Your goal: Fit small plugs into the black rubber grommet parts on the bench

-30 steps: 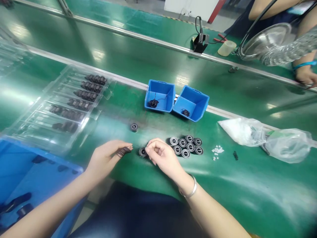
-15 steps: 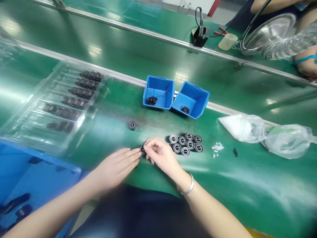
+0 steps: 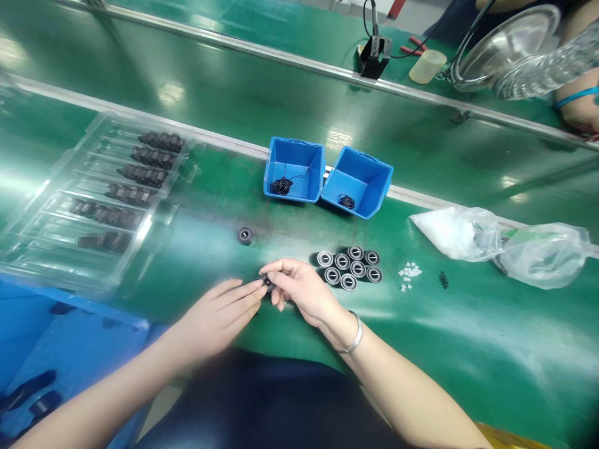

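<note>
My right hand (image 3: 299,290) pinches a small black round part (image 3: 268,284) between thumb and fingers, just above the green table (image 3: 444,349). My left hand (image 3: 219,315) reaches in from the left with its fingers stretched out, the fingertips touching the same part. Just right of my hands lies a cluster of several black-and-silver round parts (image 3: 349,268). A single such part (image 3: 244,235) sits alone farther back on the table.
A clear plastic tray (image 3: 70,249) with rows of dark parts lies at left, a blue crate (image 3: 70,349) below it. Two small blue bins (image 3: 294,168) (image 3: 358,181) hold black wire loops. Plastic bags (image 3: 505,246) and white bits (image 3: 409,272) lie at right. Another person's arm (image 3: 578,106) is at far right.
My left hand has opened its fingers and moved right to meet the part in my right hand; the dark stack it held a second ago no longer shows. The view shifted slightly.
</note>
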`<state>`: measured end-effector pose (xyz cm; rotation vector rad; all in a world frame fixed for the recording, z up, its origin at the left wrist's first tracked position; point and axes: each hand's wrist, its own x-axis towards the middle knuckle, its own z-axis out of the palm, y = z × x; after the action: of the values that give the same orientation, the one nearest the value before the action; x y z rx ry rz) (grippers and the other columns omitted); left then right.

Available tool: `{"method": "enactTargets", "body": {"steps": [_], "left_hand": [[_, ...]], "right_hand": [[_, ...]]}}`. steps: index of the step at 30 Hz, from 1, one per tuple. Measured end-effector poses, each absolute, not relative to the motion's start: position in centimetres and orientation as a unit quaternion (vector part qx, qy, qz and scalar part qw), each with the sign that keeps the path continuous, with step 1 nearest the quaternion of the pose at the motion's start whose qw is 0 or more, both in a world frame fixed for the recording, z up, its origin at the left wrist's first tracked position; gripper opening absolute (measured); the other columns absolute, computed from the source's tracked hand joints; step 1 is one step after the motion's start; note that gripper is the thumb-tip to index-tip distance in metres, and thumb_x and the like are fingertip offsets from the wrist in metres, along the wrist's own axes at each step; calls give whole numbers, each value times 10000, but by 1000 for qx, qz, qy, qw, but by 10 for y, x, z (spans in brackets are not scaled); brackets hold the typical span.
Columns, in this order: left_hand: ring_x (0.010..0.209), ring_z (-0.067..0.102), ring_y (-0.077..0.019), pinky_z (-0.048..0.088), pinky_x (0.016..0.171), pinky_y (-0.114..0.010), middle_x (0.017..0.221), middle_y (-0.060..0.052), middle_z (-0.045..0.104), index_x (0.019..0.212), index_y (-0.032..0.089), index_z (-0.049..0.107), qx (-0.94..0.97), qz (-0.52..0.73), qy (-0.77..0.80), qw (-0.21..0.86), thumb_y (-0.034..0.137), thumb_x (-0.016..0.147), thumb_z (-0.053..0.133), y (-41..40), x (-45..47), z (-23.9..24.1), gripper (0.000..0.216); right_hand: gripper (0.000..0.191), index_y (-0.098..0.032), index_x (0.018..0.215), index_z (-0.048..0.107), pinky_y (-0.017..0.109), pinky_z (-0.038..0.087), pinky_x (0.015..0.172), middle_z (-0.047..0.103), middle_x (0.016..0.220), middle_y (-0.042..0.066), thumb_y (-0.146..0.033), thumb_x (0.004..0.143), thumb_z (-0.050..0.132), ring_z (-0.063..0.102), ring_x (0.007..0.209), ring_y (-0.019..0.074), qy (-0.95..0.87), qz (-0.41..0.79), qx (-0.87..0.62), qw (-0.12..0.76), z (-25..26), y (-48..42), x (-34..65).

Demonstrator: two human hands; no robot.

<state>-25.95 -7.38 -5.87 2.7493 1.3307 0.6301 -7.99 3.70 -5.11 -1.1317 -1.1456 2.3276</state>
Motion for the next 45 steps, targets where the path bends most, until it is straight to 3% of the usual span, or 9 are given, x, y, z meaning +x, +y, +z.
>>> {"method": "enactTargets", "body": {"steps": [5,9,17,23,27,30,37,42,45], "left_hand": [[1331,420,-278,302,1106,-534,1260,-142,627,1137,106,611,880,201,427,49,36,918,390,-73,-257,-60,319],[1327,428,-265,341,1064,-445,1293,-136,606,1143,105,617,883,189,429,23,38,919,377,-76,-256,-62,335],[1307,435,-258,265,1061,-437,1280,-80,624,1093,140,643,876,187,444,22,80,938,378,-73,-249,-54,313],[1266,474,-234,323,995,-379,1282,-72,624,1123,138,633,879,182,441,23,106,955,339,-71,-249,-53,340],[1265,479,-224,337,985,-357,1327,-48,592,1064,168,651,878,181,442,30,134,955,361,-71,-248,-53,311],[1268,479,-224,352,977,-355,1346,-47,575,1057,170,646,879,178,441,32,130,950,384,-70,-247,-53,287],[1299,441,-241,280,1042,-426,1325,-44,593,1092,167,632,881,192,432,39,85,932,405,-68,-251,-53,289],[1281,464,-242,307,1020,-405,1339,-79,578,1010,158,651,882,179,434,32,106,941,374,-67,-246,-51,290],[1301,447,-240,340,995,-371,1356,-78,562,1040,152,646,882,171,439,28,119,953,358,-68,-244,-52,303]], "right_hand": [[309,-155,1099,656,250,486,618,635,670,4,-324,843,615,563,582,91,-332,829,-367,261,-53,10,-73],[329,-183,1171,640,271,479,731,626,720,1,-293,863,605,560,665,95,-322,838,-347,271,-52,4,-68],[322,-179,1157,588,226,530,514,637,789,35,-354,886,584,651,741,153,-324,882,-315,132,-49,31,-68],[249,-164,1026,598,169,503,395,584,627,-17,-365,880,592,604,532,103,-366,856,-348,109,-50,36,-78],[284,-191,1090,564,172,474,321,639,848,46,-407,909,522,653,596,147,-342,873,-333,98,-45,39,-75],[302,-203,1130,542,176,478,325,615,1075,100,-416,926,479,678,669,167,-332,886,-311,92,-44,41,-72],[265,-194,1093,525,168,486,351,572,727,-26,-349,886,586,600,518,97,-337,883,-312,97,-49,40,-71],[303,-201,1149,514,199,505,362,620,1066,101,-411,935,475,672,662,160,-327,893,-296,90,-44,44,-69],[284,-205,1138,515,183,499,367,627,1029,76,-369,908,544,652,627,132,-336,890,-294,95,-47,44,-68]]}}
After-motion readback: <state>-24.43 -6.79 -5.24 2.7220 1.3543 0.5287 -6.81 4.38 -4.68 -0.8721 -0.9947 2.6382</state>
